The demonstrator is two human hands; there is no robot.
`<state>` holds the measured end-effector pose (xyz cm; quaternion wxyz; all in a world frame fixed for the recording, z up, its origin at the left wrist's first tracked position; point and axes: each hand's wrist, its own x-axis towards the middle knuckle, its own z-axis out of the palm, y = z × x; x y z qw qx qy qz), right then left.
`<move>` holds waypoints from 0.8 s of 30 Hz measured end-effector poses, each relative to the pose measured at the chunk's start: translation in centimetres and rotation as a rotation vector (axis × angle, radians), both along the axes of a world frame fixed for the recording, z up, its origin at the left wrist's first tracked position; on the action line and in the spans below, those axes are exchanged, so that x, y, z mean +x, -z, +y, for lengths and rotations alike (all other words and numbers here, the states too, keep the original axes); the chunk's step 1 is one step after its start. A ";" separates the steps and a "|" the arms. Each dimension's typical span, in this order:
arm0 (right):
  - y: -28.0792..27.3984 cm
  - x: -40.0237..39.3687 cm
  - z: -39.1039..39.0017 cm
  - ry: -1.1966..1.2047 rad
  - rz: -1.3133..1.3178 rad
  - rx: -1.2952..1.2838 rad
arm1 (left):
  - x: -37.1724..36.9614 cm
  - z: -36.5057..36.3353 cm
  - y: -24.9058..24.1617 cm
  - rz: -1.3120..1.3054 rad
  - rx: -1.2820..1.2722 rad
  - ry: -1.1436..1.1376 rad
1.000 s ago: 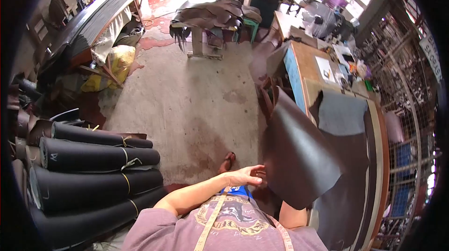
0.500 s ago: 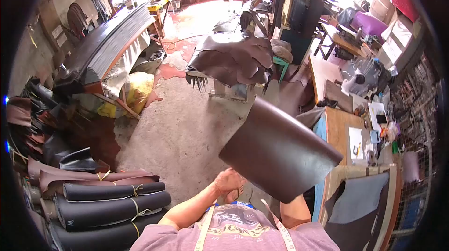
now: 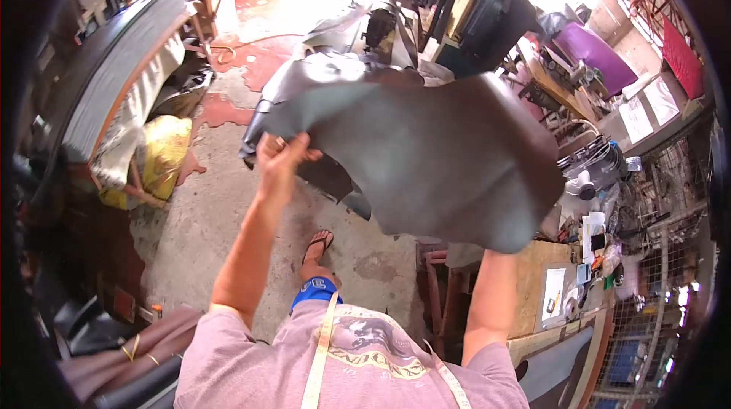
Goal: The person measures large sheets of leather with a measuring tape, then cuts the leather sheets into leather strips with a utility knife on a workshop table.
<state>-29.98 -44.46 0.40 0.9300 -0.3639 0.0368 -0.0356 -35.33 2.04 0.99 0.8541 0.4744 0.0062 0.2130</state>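
A large dark brown leather sheet is held up in the air in front of me, bent and slightly blurred. My left hand grips its left edge, thumb and fingers closed. On the right, my forearm runs up behind the lower right corner of the sheet. My right hand is hidden there, though the sheet is held up on that side. Beyond the sheet lies a pile of dark leather on a low stand, now largely covered from view.
At left stands a long table stacked with sheets, a yellow sack beneath it. Tied leather rolls lie at lower left. A wooden workbench with papers and small tools is at right. A measuring tape hangs round my neck.
My left hand has risen from near my waist to the sheet's left edge. The sheet has moved up and opened out across the leather pile. My view has shifted right.
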 end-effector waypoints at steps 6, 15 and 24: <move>8.8 15.5 5.9 -0.533 -0.298 0.585 | 19.6 13.0 3.7 0.044 0.223 -0.189; 15.4 14.9 15.5 0.055 0.450 -0.838 | 26.2 19.1 16.9 0.828 0.518 -0.054; 10.2 18.1 15.3 0.401 0.139 -1.562 | 27.2 20.3 12.4 0.540 1.671 -0.210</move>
